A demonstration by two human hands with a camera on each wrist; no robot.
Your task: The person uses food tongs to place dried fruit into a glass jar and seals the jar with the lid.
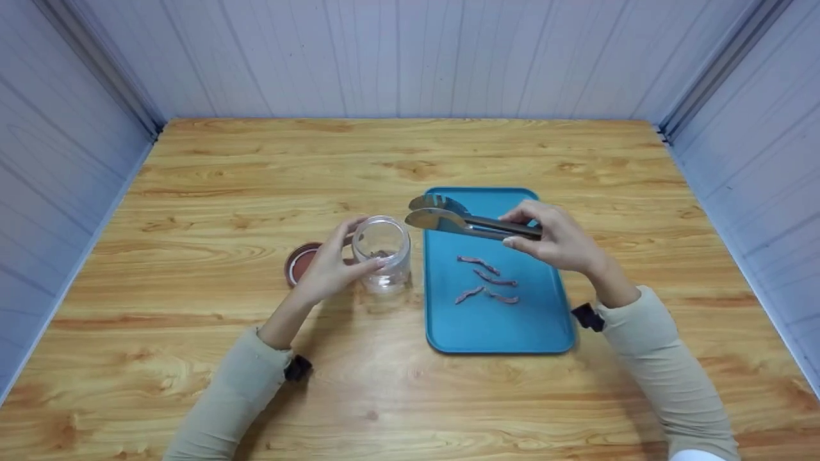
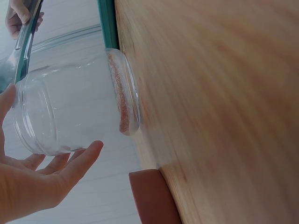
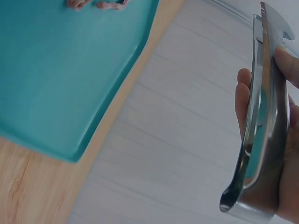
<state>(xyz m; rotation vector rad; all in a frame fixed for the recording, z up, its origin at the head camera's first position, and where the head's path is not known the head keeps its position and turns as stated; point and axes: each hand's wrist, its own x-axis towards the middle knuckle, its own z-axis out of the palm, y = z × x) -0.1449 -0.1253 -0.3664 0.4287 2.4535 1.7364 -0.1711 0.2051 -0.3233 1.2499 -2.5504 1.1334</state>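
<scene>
My left hand (image 1: 336,262) holds a clear jar (image 1: 387,272) round its upper part, thumb on the near side and fingers behind. The jar stands upright on the table; in the left wrist view a reddish-brown strip (image 2: 119,95) lies at its bottom. My right hand (image 1: 560,237) grips metal tongs (image 1: 461,221) by the handles, over the upper part of a blue tray (image 1: 500,330). Their two tips are slightly apart with nothing between them, pointing left just beyond the jar's mouth. Several thin reddish-brown strips (image 1: 493,280) lie on the tray below the tongs.
A reddish-brown lid (image 1: 296,266) lies on the wooden table (image 1: 371,390) left of the jar, partly behind my left hand. The tray sits close to the jar's right side. Pale panelled walls (image 1: 397,57) enclose the table at the back and both sides.
</scene>
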